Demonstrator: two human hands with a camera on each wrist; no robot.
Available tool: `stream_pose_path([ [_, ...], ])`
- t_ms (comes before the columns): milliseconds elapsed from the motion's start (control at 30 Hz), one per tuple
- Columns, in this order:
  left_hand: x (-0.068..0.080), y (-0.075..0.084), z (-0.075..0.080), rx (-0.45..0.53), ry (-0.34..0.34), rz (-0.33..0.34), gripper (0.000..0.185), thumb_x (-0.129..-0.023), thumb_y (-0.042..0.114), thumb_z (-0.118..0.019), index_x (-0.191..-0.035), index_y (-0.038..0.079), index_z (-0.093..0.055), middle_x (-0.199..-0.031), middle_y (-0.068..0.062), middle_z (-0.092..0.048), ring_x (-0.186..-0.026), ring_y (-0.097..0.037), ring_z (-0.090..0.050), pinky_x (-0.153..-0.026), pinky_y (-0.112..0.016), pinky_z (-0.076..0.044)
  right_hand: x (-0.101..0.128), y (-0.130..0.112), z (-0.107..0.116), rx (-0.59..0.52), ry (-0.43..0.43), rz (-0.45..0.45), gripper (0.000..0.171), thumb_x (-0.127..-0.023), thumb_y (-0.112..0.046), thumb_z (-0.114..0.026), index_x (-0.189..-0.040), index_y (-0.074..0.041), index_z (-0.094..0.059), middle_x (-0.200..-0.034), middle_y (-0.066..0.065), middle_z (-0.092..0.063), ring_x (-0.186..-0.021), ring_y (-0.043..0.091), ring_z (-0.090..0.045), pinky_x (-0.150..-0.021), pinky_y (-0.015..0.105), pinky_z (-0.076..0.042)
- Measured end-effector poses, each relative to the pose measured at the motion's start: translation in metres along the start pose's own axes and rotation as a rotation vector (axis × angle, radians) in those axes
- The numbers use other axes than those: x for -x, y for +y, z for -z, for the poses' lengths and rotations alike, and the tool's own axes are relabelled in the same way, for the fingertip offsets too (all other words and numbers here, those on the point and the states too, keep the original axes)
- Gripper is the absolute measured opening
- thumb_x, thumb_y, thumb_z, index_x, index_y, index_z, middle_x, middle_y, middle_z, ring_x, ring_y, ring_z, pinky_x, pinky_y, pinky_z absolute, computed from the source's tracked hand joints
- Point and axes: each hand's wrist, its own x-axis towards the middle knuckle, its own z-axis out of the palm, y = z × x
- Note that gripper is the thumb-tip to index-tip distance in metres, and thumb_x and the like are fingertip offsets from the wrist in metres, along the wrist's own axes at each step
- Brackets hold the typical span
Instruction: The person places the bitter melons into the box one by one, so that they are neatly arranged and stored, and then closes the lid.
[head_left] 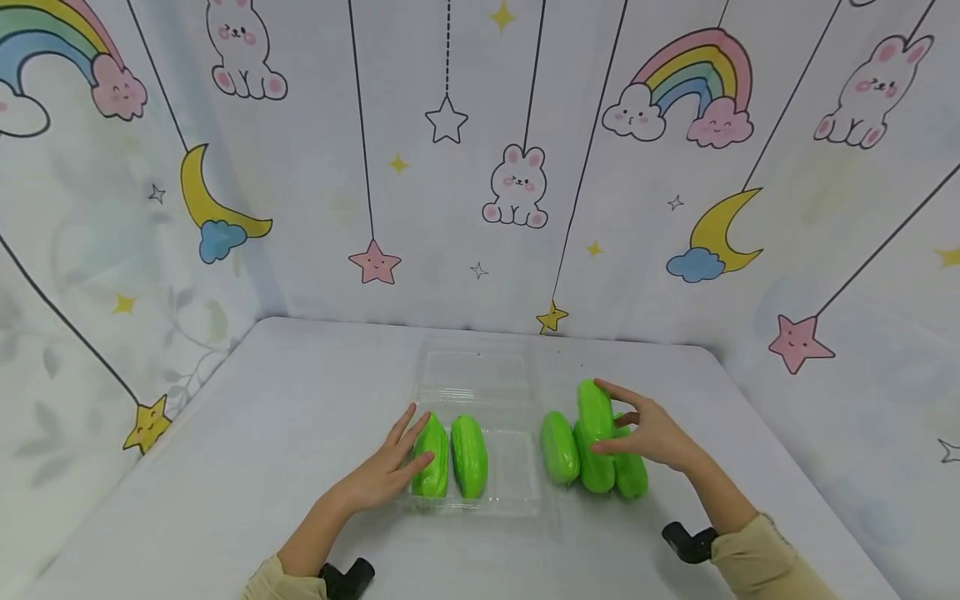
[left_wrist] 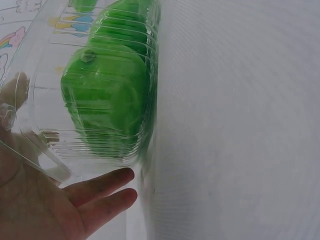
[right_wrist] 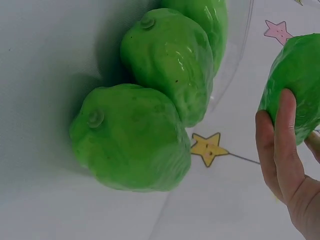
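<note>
My right hand point(head_left: 651, 432) holds a glossy green gourd point(head_left: 595, 407) between thumb and fingers, raised over the other gourds. In the right wrist view, this gourd point(right_wrist: 299, 75) hangs apart from three wrinkled ones lying in a row: a near gourd point(right_wrist: 132, 140), a middle gourd point(right_wrist: 167, 60) and a partly cut-off far gourd point(right_wrist: 202, 25). My left hand point(head_left: 382, 473) is at the left side of a clear plastic box point(head_left: 513, 479), fingers extended. Two gourds lie side by side inside it, a left gourd point(head_left: 431, 458) and a right gourd point(head_left: 470, 458).
The box's clear lid point(head_left: 476, 371) is folded back behind it on the white table point(head_left: 315, 392). The right half of the box shows bare plastic. A patterned curtain point(head_left: 465, 217) with rabbits, stars and rainbows hangs around the table.
</note>
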Motion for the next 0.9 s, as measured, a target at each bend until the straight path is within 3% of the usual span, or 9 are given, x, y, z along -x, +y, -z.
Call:
stream_pose_path([
  [400, 0.000, 0.003, 0.002, -0.003, -0.006, 0.004, 0.065, -0.097, 0.039, -0.041, -0.148, 0.016, -0.009, -0.152, -0.011, 0.008, -0.135, -0.040, -0.009, -0.098, -0.063, -0.022, -0.006, -0.010, -0.008, 0.027, 0.013, 0.015, 0.090, -0.067, -0.031, -0.082, -0.143, -0.019, -0.034, -0.146, 0.011, -0.029, -0.103, 0.032, -0.055, -0.074, 0.039, -0.049],
  [633, -0.001, 0.002, 0.002, 0.011, -0.008, 0.001, 0.065, -0.097, 0.038, -0.042, -0.148, 0.015, -0.009, -0.152, -0.012, 0.008, -0.135, -0.040, -0.008, -0.098, -0.063, -0.022, -0.011, -0.021, -0.016, -0.012, 0.005, 0.042, 0.090, -0.067, -0.030, -0.082, -0.142, -0.019, -0.035, -0.144, 0.014, -0.030, -0.099, 0.029, -0.057, -0.073, 0.035, -0.048],
  [900, 0.000, 0.002, 0.001, -0.001, -0.003, -0.003, 0.065, -0.097, 0.038, -0.042, -0.148, 0.012, -0.011, -0.152, -0.014, 0.006, -0.135, -0.039, -0.009, -0.098, -0.062, -0.023, -0.015, -0.027, -0.029, -0.012, 0.002, 0.065, 0.090, -0.066, -0.032, -0.082, -0.142, -0.021, -0.035, -0.143, 0.012, -0.032, -0.098, 0.027, -0.058, -0.077, 0.042, -0.047],
])
